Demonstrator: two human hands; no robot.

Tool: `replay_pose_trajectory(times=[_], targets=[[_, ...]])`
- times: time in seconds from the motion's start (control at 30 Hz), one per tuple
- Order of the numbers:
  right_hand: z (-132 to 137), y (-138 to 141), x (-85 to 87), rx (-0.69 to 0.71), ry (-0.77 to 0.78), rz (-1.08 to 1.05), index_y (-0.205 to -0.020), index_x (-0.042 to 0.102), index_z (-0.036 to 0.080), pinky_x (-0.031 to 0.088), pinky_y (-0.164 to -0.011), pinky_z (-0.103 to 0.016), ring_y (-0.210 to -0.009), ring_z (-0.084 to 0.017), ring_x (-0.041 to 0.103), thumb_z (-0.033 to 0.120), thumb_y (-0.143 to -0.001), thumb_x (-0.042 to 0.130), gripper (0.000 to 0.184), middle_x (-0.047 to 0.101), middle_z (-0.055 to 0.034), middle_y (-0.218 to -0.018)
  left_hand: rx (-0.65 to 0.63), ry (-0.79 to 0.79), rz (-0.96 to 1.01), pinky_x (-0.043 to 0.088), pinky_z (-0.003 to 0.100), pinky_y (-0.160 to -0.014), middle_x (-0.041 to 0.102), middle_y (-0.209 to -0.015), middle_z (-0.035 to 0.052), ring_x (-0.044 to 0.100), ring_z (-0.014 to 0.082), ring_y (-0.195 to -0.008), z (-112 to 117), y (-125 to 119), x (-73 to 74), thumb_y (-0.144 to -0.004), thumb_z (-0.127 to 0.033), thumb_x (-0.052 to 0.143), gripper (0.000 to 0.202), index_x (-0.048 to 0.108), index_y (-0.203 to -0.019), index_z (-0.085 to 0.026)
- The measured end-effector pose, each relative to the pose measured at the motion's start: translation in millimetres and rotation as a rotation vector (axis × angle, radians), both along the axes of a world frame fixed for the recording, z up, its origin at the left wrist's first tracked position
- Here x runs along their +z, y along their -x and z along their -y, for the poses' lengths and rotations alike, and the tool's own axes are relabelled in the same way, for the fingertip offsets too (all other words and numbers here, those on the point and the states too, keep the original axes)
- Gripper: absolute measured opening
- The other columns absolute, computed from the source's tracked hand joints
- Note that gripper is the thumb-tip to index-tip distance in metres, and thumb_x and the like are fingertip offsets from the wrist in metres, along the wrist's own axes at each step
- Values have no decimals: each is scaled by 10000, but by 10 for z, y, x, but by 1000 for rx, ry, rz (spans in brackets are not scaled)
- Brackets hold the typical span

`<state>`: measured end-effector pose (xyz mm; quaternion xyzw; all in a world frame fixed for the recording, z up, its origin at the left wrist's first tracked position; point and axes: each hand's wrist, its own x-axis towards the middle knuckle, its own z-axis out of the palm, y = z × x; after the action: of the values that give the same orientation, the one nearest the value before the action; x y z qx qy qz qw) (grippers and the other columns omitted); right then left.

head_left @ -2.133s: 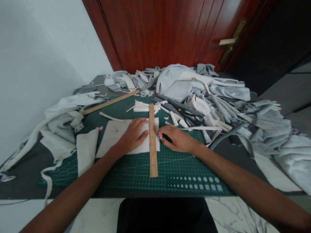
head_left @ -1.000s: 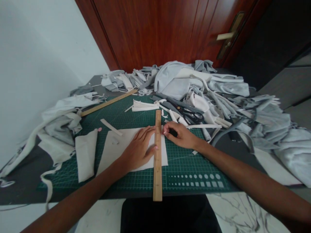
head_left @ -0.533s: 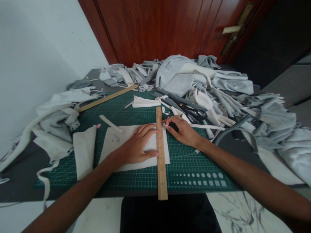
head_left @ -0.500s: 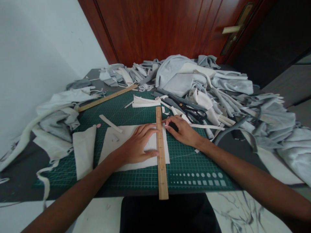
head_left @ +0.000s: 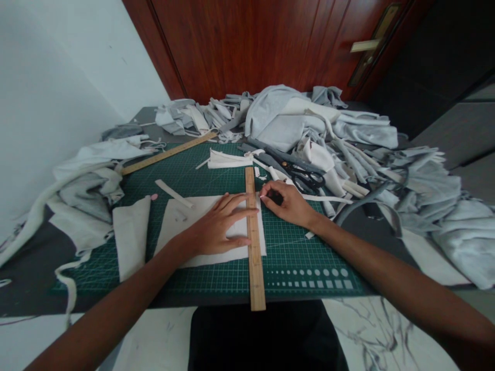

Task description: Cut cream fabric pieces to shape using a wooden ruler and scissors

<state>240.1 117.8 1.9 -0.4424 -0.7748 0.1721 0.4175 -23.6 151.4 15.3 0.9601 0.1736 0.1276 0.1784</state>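
Note:
A wooden ruler (head_left: 255,265) lies front to back across the right part of a white cloth piece (head_left: 204,256), its near end reaching past the table edge. My left hand (head_left: 218,226) lies flat with fingers spread, pressing the ruler onto the cloth; one fingertip crosses the wood. Just right of the ruler, near the cloth's far edge, my right hand (head_left: 288,203) is closed in a pinch. A small pale tip shows at its fingertips, too small to name. Small grey-white bits (head_left: 180,215) and a narrow cloth strip (head_left: 174,194) rest on the cloth's left side.
A green cutting mat (head_left: 216,286) lies beneath. Black scissors (head_left: 303,175) sit among scraps at right. Grey and white fabric heaps (head_left: 286,121) line the back and sides. A second ruler (head_left: 170,153), a folded cloth (head_left: 131,237) and a pink round piece (head_left: 154,197) are at left.
The view has shifted slightly. One finger of my left hand now reaches farther across the ruler. My right hand stays pinched beside the ruler's right edge.

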Motion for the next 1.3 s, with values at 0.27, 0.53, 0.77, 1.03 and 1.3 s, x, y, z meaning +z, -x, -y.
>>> replay_pose_trajectory(times=[0.27, 0.53, 0.77, 1.03, 1.3], targets=[[-142, -176, 6, -20, -77, 269, -963, 628, 197, 484, -799, -365, -858, -223, 602, 153, -932, 581, 71, 672, -68, -915, 1, -5, -20, 225, 640, -1256, 454, -1587, 124, 364, 362, -1508, -5, -17, 26, -905, -548, 696, 633, 542, -1469, -305], [-243, -208, -7, -65, -63, 367, -985, 631, 193, 480, -810, -371, -894, -233, 601, 153, -949, 559, 91, 647, -84, -961, 1, -32, -31, 214, 629, -1263, 445, -1598, 132, 362, 347, -1513, 16, -27, 53, -918, -574, 668, 663, 493, -1486, -280], [-271, -226, -32, -42, -37, 360, -1000, 630, 180, 485, -827, -358, -879, -215, 595, 171, -968, 559, 79, 639, -76, -954, 15, 3, 0, 208, 611, -1276, 467, -1577, 163, 399, 341, -1497, -5, -31, 21, -872, -632, 691, 737, 460, -1442, -226], [-342, -163, 21, 29, -110, 426, -1092, 653, 196, 506, -848, -349, -992, -229, 633, 265, -1068, 459, 208, 685, -89, -1050, 6, -40, -5, 229, 624, -1264, 456, -1584, 179, 380, 349, -1509, -15, -27, -8, -884, -649, 661, 668, 516, -1370, -215], [-405, -147, 37, 68, -195, 611, -1082, 665, 197, 452, -718, -279, -918, -187, 592, 242, -1081, 452, 218, 652, -58, -1001, 2, -51, -18, 221, 616, -1268, 437, -1598, 187, 377, 341, -1512, -6, -30, -15, -882, -663, 653, 658, 523, -1335, -203]])
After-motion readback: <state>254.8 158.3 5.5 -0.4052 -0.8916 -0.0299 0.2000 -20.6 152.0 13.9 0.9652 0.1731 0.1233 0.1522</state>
